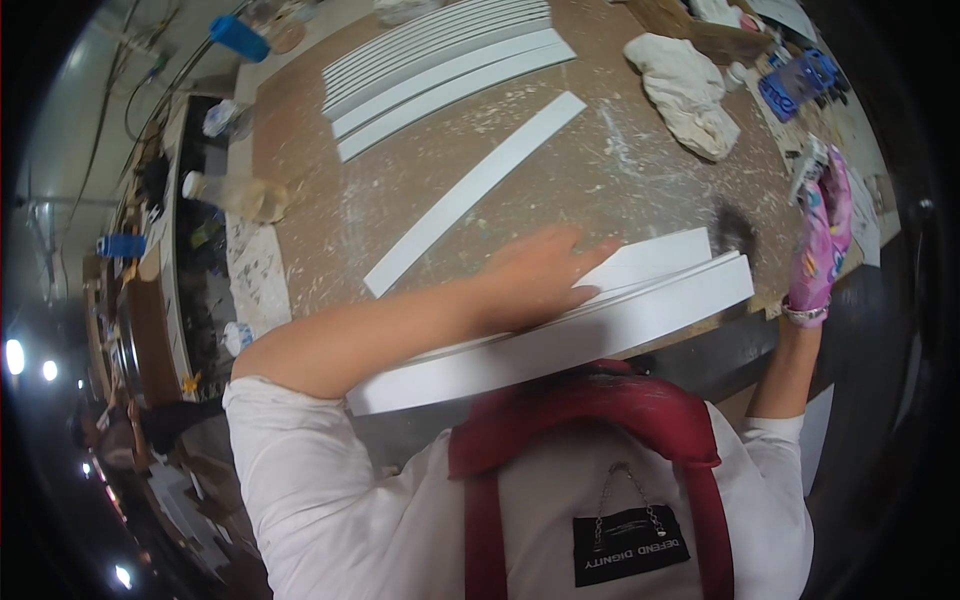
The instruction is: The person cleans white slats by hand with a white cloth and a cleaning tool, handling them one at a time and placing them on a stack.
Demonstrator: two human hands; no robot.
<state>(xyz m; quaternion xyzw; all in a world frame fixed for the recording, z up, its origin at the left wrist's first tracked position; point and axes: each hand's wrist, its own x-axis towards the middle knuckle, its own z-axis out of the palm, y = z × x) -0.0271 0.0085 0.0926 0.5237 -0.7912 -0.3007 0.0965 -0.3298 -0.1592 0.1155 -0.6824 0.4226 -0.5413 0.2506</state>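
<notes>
My bare left hand (545, 272) reaches across the table's near edge, its fingers and thumb apart against a bundle of long white strips (660, 298). One shorter-looking white strip (655, 258) lies behind the bundle, beside the thumb. On the far right, my right hand (825, 230), in a pink patterned glove, is raised by the table's side with its fingers closed on a small grey-white crumpled-looking item (808, 172); its kind is not clear. A single white strip (475, 192) lies slantwise beyond my left hand.
Several white strips (450, 65) lie side by side at the back of the brown worktable (310, 200). A bunched white cloth (685, 95) and a blue bottle (797, 85) are at the back right. A clear bottle (240, 197) lies at the left edge, a blue bottle (240, 38) farther back.
</notes>
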